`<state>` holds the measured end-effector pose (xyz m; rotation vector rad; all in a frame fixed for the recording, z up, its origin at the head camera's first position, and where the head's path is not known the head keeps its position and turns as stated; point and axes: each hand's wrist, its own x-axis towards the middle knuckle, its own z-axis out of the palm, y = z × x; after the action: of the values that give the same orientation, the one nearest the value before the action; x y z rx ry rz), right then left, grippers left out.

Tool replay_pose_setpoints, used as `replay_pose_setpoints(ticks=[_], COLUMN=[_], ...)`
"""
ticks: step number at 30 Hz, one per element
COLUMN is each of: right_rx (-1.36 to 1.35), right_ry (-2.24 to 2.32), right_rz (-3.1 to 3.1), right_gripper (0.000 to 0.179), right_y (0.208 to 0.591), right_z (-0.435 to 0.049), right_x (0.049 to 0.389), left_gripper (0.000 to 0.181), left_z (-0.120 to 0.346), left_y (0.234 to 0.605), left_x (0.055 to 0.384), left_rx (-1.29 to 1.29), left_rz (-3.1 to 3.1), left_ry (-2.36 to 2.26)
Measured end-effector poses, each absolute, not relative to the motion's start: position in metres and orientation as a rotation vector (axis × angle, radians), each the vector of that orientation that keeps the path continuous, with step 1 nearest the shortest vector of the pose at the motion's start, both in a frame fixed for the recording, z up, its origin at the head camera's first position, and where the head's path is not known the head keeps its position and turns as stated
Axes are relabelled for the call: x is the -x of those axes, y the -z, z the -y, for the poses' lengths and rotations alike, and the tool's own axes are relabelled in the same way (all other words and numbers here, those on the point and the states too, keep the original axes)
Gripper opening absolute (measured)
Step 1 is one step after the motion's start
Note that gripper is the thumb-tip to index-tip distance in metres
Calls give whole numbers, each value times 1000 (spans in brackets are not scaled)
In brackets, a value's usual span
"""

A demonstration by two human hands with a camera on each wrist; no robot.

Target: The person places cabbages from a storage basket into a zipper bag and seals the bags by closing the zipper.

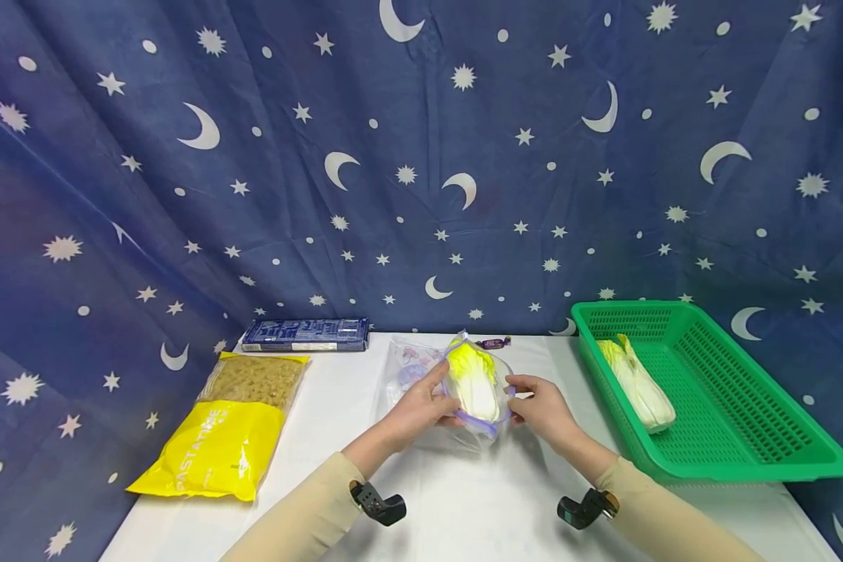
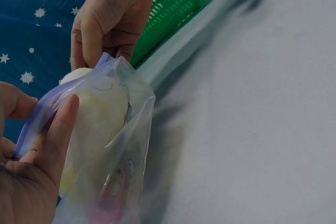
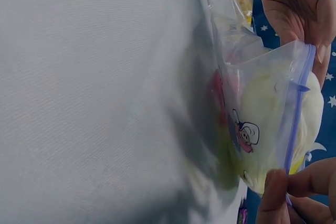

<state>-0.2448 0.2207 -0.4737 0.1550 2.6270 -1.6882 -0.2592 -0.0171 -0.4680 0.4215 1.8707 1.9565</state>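
Centre frame, the left hand (image 1: 417, 410) and right hand (image 1: 546, 410) pinch the rim of one clear bag (image 3: 260, 100), with one cabbage (image 1: 476, 390) mostly inside. A second cabbage (image 1: 641, 388) lies in one green basket (image 1: 716, 398) at right; one yellow packet (image 1: 228, 445) sits at left.

Spreading white as a tabletop (image 1: 457, 515), bearing a yellow bag (image 1: 218, 441) at left, a blue packet (image 1: 305, 335) behind it, clear plastic (image 1: 391, 382) midway, a purple-wrapped sweet (image 1: 493, 343) beyond, a green basket (image 1: 745, 472) at right.
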Motion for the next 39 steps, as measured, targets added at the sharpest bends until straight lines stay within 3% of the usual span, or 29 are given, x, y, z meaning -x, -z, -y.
replay_pose_setpoints(ticks=[9, 39], right_rx=[-84, 106], right_ry=[1653, 1395], right_rz=[-2710, -2776], right_gripper=[50, 64], right_y=[461, 393], right_z=[-214, -197], right_x=[248, 265], left_gripper=[66, 64], left_z=[23, 49], left_y=[457, 397], left_x=[262, 272], left_rx=[-401, -429], left_rz=[-2027, -2365], left_ry=[-1866, -1625])
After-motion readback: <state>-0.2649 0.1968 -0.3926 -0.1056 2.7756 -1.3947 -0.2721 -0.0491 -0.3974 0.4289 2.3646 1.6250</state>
